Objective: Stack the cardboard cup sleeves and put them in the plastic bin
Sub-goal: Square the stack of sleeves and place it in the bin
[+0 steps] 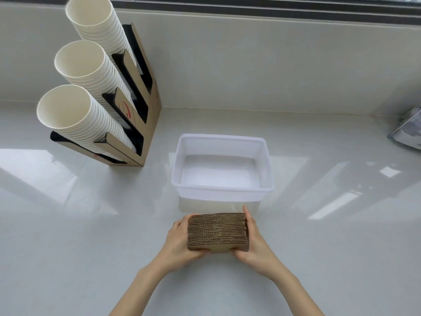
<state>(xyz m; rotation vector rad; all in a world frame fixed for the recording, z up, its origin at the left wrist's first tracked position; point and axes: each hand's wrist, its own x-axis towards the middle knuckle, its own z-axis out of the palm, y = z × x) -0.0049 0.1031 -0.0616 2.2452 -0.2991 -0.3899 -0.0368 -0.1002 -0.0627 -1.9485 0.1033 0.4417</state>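
A neat stack of brown corrugated cardboard cup sleeves (217, 231) is held between both hands just in front of the bin. My left hand (180, 240) grips its left end and my right hand (252, 240) grips its right end, thumbs under the near side. The stack stands on edge, its wavy edges facing up. The white translucent plastic bin (222, 189) sits on the counter directly beyond the stack, with nothing inside it.
A cardboard cup dispenser (141, 124) with three tilted stacks of white paper cups (75, 112) stands at the back left. A grey-white packet (407, 131) lies at the right edge. The wall rises behind the glossy white counter (319, 224).
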